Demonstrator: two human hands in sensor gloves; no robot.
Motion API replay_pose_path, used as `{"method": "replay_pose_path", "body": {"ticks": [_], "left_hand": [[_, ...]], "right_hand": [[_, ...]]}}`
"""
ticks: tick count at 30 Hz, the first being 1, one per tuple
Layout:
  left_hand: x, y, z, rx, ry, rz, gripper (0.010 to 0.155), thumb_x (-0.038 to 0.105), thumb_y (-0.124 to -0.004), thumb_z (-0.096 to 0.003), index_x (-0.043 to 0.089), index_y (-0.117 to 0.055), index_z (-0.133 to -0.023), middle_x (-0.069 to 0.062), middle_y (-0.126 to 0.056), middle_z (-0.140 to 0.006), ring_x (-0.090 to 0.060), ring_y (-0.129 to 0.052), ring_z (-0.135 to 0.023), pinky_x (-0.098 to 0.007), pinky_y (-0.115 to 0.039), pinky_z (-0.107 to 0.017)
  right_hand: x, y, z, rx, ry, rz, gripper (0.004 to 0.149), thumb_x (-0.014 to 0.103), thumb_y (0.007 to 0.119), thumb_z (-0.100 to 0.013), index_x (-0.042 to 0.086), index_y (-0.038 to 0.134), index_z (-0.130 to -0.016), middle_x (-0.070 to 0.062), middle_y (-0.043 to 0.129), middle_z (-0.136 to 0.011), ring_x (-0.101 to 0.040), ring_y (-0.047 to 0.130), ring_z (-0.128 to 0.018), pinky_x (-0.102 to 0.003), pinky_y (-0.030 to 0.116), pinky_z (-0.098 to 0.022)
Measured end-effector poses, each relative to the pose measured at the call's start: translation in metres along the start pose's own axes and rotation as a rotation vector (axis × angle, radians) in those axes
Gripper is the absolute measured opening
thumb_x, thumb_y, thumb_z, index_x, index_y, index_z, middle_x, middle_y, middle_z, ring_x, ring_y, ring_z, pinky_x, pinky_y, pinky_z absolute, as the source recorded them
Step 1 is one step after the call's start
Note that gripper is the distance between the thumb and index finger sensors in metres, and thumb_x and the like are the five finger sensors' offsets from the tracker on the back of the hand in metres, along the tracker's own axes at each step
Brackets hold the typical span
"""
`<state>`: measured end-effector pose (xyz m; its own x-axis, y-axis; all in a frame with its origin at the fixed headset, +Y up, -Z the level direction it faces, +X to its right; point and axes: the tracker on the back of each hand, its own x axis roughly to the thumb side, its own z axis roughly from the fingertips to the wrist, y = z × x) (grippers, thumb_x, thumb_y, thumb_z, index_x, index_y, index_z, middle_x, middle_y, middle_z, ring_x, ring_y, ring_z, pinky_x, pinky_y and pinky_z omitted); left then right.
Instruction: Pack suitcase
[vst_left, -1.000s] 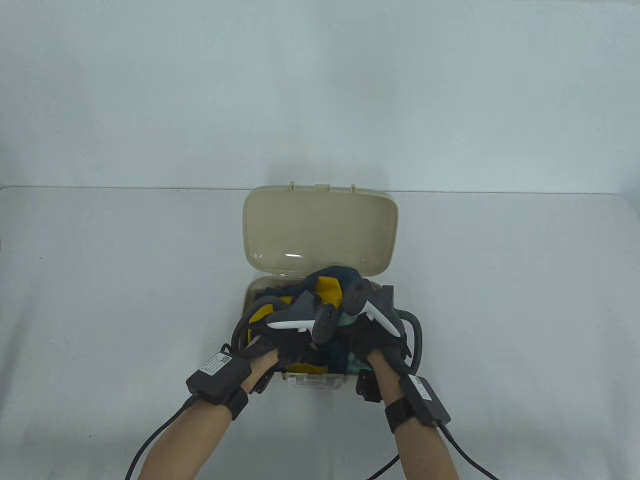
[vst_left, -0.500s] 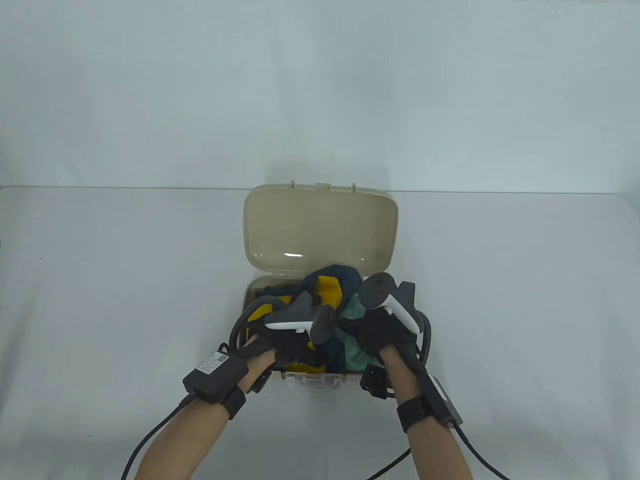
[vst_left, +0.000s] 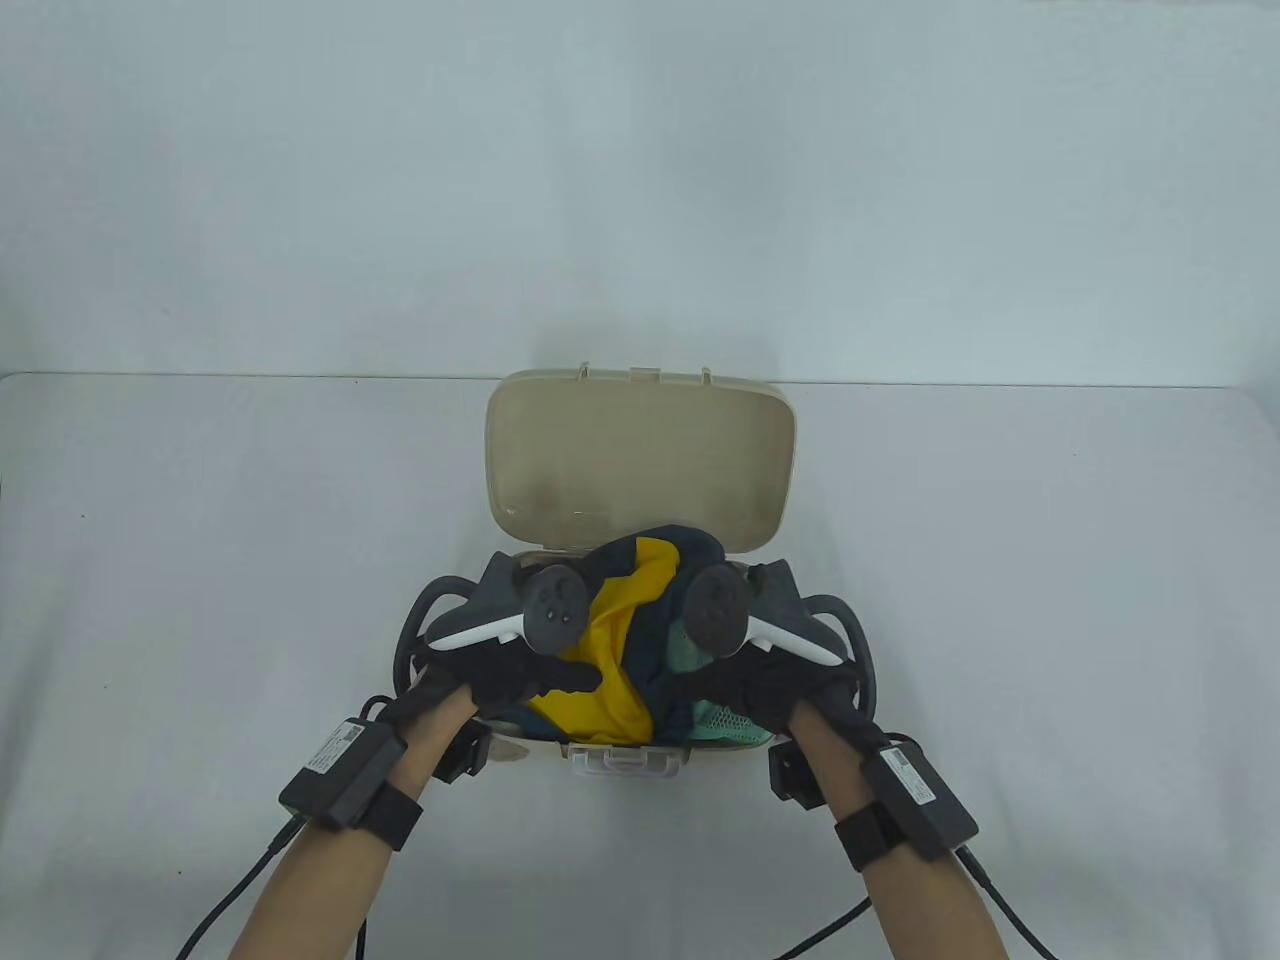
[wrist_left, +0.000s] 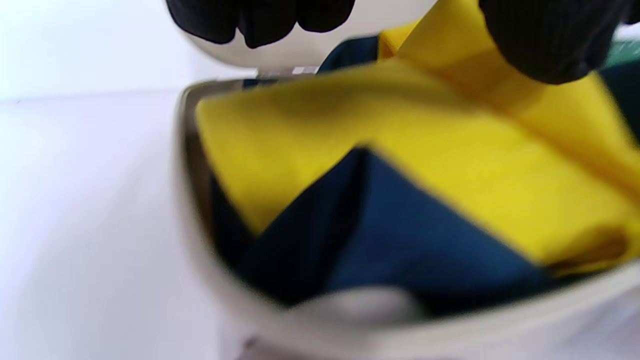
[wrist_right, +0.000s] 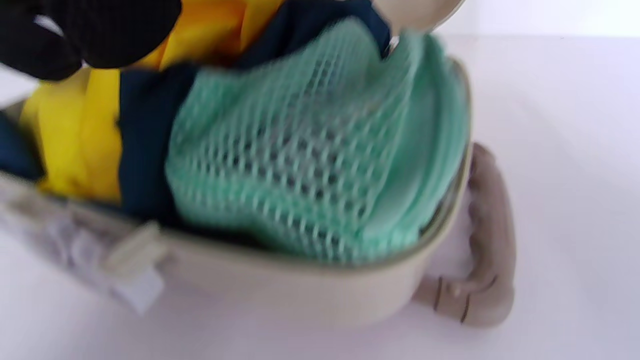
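Observation:
A small beige suitcase stands open near the table's front edge, its lid upright behind. It is heaped with a yellow cloth, a dark blue garment and a mint mesh piece. My left hand hovers over the case's left side, thumb stretched onto the yellow cloth; its fingers hang loose and hold nothing. My right hand lies over the right side above the mint mesh, its fingers touching the yellow cloth without gripping.
The case's grey carry handle sticks out on its right side, and a clear latch sits at the front. Glove cables trail from both wrists toward the view's bottom edge. White tabletop surrounds the case.
Both hands have drawn apart from the middle of the pile to the case's left and right sides, baring more yellow cloth. The clothes have settled a little.

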<state>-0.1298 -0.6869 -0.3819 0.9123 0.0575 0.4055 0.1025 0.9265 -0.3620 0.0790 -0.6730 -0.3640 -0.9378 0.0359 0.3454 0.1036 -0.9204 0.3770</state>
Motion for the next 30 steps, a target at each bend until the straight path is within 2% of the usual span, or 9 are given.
{"method": "replay_pose_path", "body": {"ticks": [3,10,14,17,20,22,25,30], "left_hand": [[-0.004,-0.012,-0.007,-0.048,0.014,-0.027,0.098,0.059,-0.074,-0.0445,0.020,-0.017,-0.114,-0.009,-0.033,-0.122,-0.037,-0.043,-0.114,-0.050,-0.048,-0.082],[-0.002,-0.023,-0.011,-0.054,0.012,-0.060,0.098,0.060,-0.073,-0.0430,0.021,-0.018,-0.114,-0.010,-0.030,-0.122,-0.037,-0.042,-0.115,-0.049,-0.045,-0.083],[0.001,-0.026,-0.011,-0.030,0.025,-0.097,0.099,0.061,-0.072,-0.0421,0.021,-0.017,-0.113,-0.010,-0.028,-0.122,-0.037,-0.041,-0.114,-0.049,-0.044,-0.083],[0.001,-0.024,-0.010,-0.035,0.032,-0.102,0.099,0.061,-0.071,-0.0418,0.021,-0.017,-0.114,-0.010,-0.028,-0.122,-0.037,-0.040,-0.114,-0.049,-0.044,-0.083],[-0.003,-0.013,-0.002,-0.038,0.023,-0.088,0.097,0.062,-0.071,-0.0427,0.022,-0.019,-0.114,-0.009,-0.030,-0.122,-0.037,-0.041,-0.115,-0.049,-0.044,-0.083],[-0.009,-0.006,0.006,-0.031,0.014,-0.056,0.098,0.062,-0.072,-0.0426,0.023,-0.019,-0.114,-0.009,-0.030,-0.123,-0.037,-0.040,-0.115,-0.050,-0.044,-0.083],[-0.018,-0.002,0.016,-0.041,0.032,-0.066,0.099,0.062,-0.074,-0.0422,0.023,-0.018,-0.114,-0.010,-0.027,-0.123,-0.038,-0.037,-0.115,-0.051,-0.042,-0.083],[-0.020,-0.010,0.015,-0.031,0.031,-0.027,0.099,0.064,-0.071,-0.0421,0.024,-0.017,-0.114,-0.010,-0.026,-0.123,-0.038,-0.036,-0.115,-0.050,-0.041,-0.083]], "right_hand": [[0.012,0.017,-0.012,0.024,0.039,0.184,0.112,0.068,0.070,-0.039,0.014,0.000,-0.109,-0.016,0.009,-0.120,-0.058,0.021,-0.109,-0.070,0.038,-0.075],[0.013,0.038,-0.032,0.068,0.064,0.150,0.119,0.071,0.066,-0.037,0.009,-0.010,-0.104,-0.022,-0.003,-0.114,-0.061,0.016,-0.106,-0.072,0.035,-0.073],[0.008,0.047,-0.030,0.062,0.041,0.109,0.118,0.072,0.065,-0.037,0.011,-0.012,-0.102,-0.022,-0.006,-0.113,-0.059,0.010,-0.105,-0.071,0.031,-0.074],[0.007,0.041,-0.026,0.088,0.002,0.081,0.118,0.072,0.065,-0.037,0.011,-0.011,-0.103,-0.024,-0.005,-0.113,-0.059,0.011,-0.106,-0.070,0.031,-0.075],[0.001,0.021,-0.018,0.097,-0.050,-0.020,0.113,0.070,0.067,-0.038,0.014,-0.002,-0.107,-0.021,0.004,-0.117,-0.057,0.019,-0.108,-0.068,0.035,-0.076],[-0.005,0.005,-0.009,0.019,-0.066,-0.089,0.108,0.070,0.066,-0.039,0.015,0.006,-0.110,-0.018,0.014,-0.119,-0.055,0.027,-0.110,-0.065,0.040,-0.077],[-0.017,-0.010,-0.001,-0.096,-0.039,-0.152,0.107,0.071,0.065,-0.039,0.016,0.009,-0.111,-0.016,0.017,-0.120,-0.053,0.029,-0.111,-0.064,0.041,-0.078],[-0.020,0.004,-0.013,-0.085,-0.013,-0.173,0.109,0.073,0.062,-0.037,0.016,0.003,-0.109,-0.014,0.010,-0.120,-0.054,0.021,-0.110,-0.064,0.038,-0.078]]}}
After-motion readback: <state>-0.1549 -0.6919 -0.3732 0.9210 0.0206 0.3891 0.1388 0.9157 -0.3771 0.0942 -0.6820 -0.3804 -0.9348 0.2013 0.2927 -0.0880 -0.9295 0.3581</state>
